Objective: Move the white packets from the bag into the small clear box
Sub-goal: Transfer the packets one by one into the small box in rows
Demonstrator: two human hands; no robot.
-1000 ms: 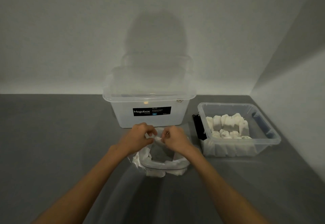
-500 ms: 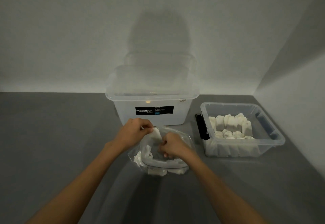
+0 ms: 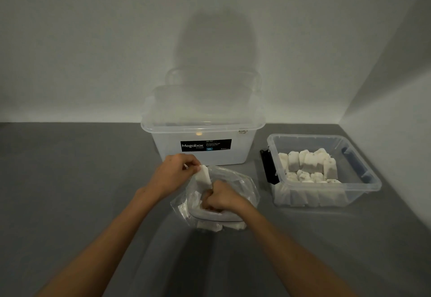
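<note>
A crumpled clear plastic bag (image 3: 242, 184) lies on the grey surface in front of me, with several white packets (image 3: 210, 225) inside. My left hand (image 3: 173, 173) pinches the bag's far left rim and a white packet (image 3: 203, 176) that stands upright there. My right hand (image 3: 221, 197) reaches into the bag's mouth with curled fingers; what they hold is hidden. The small clear box (image 3: 363, 181) stands to the right and holds several white packets (image 3: 307, 165) in rows.
A large lidded translucent Megabox bin (image 3: 203, 133) stands right behind the bag. A black clip (image 3: 268, 166) sits on the small box's left side. White walls close the back and the right. Grey tabletop (image 3: 70, 180) stretches to the left.
My right hand has dropped from the bag's rim down into the bag. My left hand has pulled the rim up and left, so the mouth gapes wider and a packet stands exposed.
</note>
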